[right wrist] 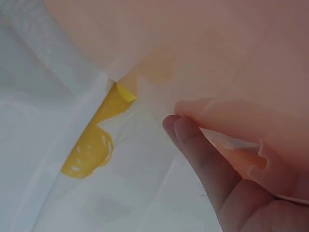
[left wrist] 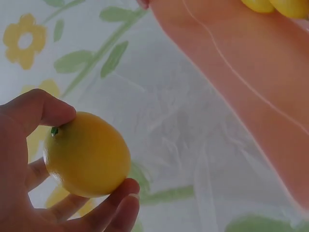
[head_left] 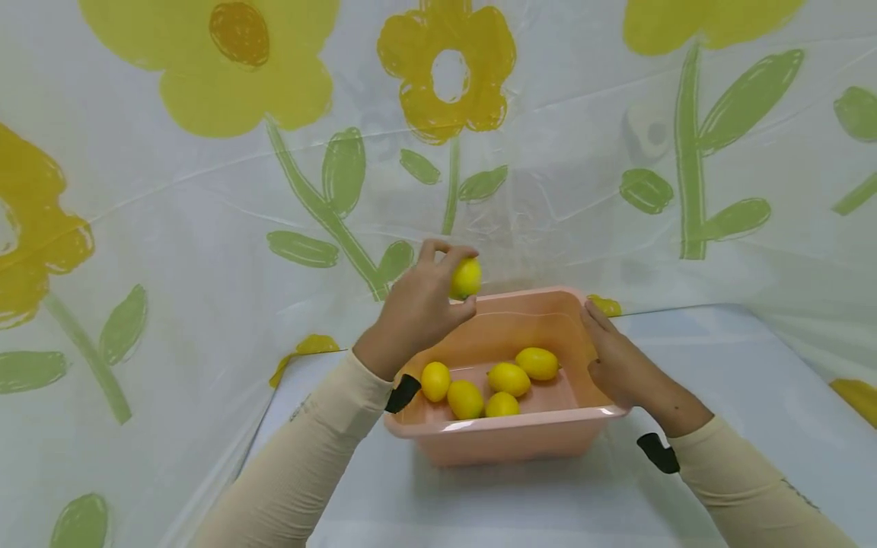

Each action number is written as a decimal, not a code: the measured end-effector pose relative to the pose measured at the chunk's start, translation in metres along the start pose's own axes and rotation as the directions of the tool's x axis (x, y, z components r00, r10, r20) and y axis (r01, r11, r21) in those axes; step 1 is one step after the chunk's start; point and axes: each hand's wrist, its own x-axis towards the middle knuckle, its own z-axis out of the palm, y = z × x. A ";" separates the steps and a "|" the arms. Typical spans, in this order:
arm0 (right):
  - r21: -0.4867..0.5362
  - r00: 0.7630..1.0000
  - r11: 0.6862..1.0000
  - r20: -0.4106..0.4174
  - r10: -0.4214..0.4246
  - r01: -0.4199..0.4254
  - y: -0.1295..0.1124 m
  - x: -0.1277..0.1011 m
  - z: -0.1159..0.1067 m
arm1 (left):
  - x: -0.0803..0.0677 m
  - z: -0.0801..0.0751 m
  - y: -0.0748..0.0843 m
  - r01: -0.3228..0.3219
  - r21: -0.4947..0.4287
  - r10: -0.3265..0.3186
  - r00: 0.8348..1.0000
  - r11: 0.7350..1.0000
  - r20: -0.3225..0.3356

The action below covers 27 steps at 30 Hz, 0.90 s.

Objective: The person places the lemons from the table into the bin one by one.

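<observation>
My left hand (head_left: 421,304) holds a yellow lemon (head_left: 467,278) above the far left part of a pink plastic basin (head_left: 507,441). In the left wrist view the thumb and fingertips pinch this lemon (left wrist: 89,154), its green stem end showing. At the basin's right side, my right hand (head_left: 626,369) grips the rim, thumb toward the inside and fingers fairly straight along the outside. The right wrist view shows those fingers (right wrist: 203,154) against the basin's outer wall (right wrist: 251,72); the thumb is hidden there. Several lemons (head_left: 508,379) lie on the basin floor.
The basin stands on a white-covered table (head_left: 712,365). Behind it hangs a pale sheet (head_left: 548,190) printed with yellow flowers and green leaves, meeting the table's far edge.
</observation>
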 end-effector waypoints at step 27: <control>-0.035 1.000 0.999 -0.025 0.016 -0.017 0.002 0.001 0.002 | 0.030 0.103 0.000 0.096 0.009 -0.079 0.768 0.995 0.636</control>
